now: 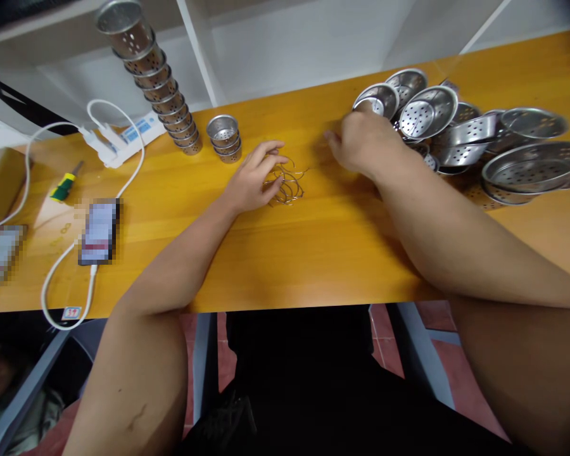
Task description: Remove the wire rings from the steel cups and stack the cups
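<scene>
In the head view, a tall stack of perforated silver metal cups (165,101) at 10–11 o'clock and a shorter stack (225,142) at 11 look done; a loose heap of similar cups (460,152) at 2 seems un-nested. The left hand (255,180), fingers spread, arches over curved, thin bronze-coloured wires (291,189) at 12. The right hand (367,140) meets the heap's 9 o'clock side (whether it pinches anything, I cannot tell). Glossy yellow wooden tabletop (308,259) offers room toward 6, ending at its front edge.
</scene>
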`<state>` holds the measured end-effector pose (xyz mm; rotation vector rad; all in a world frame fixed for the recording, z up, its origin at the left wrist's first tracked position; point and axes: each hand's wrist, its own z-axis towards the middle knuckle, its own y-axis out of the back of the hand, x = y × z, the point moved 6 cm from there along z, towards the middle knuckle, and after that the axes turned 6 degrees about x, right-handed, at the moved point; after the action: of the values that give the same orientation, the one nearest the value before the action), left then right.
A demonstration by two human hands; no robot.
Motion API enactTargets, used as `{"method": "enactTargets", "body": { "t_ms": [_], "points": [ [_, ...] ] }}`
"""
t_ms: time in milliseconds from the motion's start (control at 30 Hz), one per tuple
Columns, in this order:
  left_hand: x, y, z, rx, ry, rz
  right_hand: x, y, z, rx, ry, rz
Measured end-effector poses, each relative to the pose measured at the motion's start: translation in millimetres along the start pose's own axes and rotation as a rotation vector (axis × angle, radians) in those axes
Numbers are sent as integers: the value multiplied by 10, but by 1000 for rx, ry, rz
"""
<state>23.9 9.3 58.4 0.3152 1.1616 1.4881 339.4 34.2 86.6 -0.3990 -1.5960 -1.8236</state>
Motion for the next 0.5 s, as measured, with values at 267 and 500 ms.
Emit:
{"method": "enactTargets", "body": {
  "t_ms": [267, 500],
  "points": [
    [244, -10, -50, -106, 109, -67, 888, 77, -215, -9, 270, 63],
    [461, -70, -118, -181, 150, -154, 1398, -421, -463, 291, 500, 88]
  ]
}}
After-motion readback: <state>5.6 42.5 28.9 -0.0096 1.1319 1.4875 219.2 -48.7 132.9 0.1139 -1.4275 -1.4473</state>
